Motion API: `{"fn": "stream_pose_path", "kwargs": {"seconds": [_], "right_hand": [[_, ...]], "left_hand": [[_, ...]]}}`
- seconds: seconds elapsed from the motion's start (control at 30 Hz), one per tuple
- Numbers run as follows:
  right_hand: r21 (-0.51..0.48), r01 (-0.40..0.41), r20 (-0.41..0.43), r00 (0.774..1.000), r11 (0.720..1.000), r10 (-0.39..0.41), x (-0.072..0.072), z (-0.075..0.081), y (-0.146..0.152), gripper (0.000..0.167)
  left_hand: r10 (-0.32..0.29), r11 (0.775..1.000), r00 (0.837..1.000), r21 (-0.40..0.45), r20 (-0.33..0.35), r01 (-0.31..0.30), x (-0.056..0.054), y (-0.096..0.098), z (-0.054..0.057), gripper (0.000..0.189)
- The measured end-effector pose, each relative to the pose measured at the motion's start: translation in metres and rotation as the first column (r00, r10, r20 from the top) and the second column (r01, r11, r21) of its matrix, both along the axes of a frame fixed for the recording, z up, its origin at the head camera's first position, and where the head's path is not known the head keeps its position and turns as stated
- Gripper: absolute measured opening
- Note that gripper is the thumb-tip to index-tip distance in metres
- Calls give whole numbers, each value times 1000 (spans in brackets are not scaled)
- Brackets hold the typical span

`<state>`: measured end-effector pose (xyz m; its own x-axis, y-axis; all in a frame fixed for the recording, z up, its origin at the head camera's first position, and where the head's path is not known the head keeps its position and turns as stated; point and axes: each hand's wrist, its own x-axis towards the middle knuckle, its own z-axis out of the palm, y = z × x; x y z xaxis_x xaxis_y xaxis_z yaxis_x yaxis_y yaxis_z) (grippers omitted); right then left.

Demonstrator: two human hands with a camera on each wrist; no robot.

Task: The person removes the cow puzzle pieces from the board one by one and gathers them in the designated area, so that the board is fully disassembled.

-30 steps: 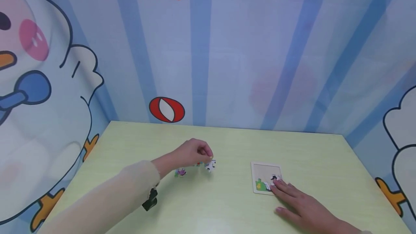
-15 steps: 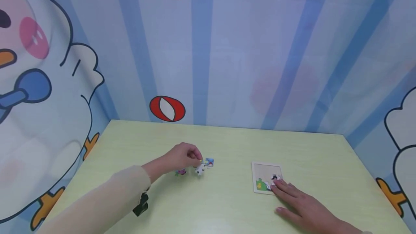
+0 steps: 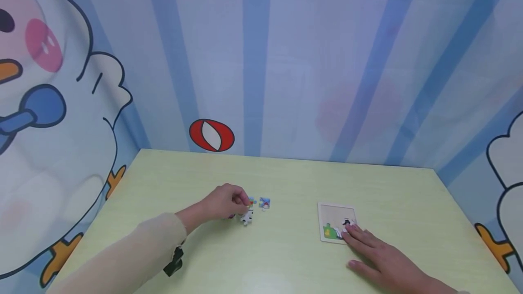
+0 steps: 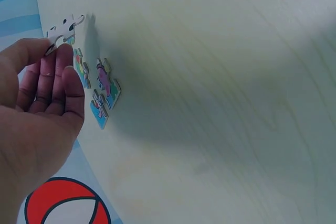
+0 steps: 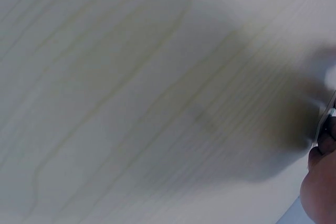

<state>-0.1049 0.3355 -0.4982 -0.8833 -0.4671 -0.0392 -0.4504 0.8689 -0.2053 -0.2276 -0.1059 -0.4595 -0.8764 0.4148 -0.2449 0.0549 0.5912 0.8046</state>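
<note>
My left hand (image 3: 224, 202) pinches a white jigsaw piece with black spots (image 3: 247, 218) between thumb and index finger, at the left middle of the table. In the left wrist view, this spotted piece (image 4: 64, 28) is held tilted above the table. Just beyond the fingers lie loose jigsaw pieces, one blue with a red patch (image 3: 264, 203), one purple and green (image 4: 106, 82). My right hand (image 3: 377, 255) lies with fingers extended over the lower right corner of a square puzzle tray (image 3: 336, 210). A green piece (image 3: 329, 231) sits in the tray's lower left; the fingertips partly cover a black-and-white piece (image 3: 347, 222).
The pale wooden table (image 3: 286, 257) runs back to a blue striped backdrop (image 3: 294, 80) with duck pictures. A dark strap end (image 3: 174, 262) hangs from the left wrist. Only part of the right hand (image 5: 319, 187) shows at the right wrist view's edge.
My left hand has moved left and toward me with the spotted piece, which has turned. The blue piece behind it has come into sight. The right hand stays on the tray.
</note>
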Motion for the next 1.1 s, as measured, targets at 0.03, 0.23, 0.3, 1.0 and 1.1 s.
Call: {"fn": "stream_pose_path", "kwargs": {"seconds": [0.03,0.23,0.3,1.0,1.1], "right_hand": [[2,1,0,1000,1000,-1,0,0,0,70],[4,4,7,1000,1000,-4,0,-2,2,71],[4,6,13,1000,1000,-6,0,-2,2,71],[-10,12,11,1000,1000,-12,1,-1,1,72],[-15,4,-7,1000,1000,-4,1,-2,0,70]], "left_hand": [[0,1000,1000,-3,-6,0,0,0,-1,7],[19,999,999,-36,-27,-20,-2,2,-6,8],[24,998,999,-48,-34,-26,-2,2,-8,8],[-8,983,974,-178,-227,-33,2,10,-17,11],[-18,981,968,-193,-250,-31,2,10,-17,11]]}}
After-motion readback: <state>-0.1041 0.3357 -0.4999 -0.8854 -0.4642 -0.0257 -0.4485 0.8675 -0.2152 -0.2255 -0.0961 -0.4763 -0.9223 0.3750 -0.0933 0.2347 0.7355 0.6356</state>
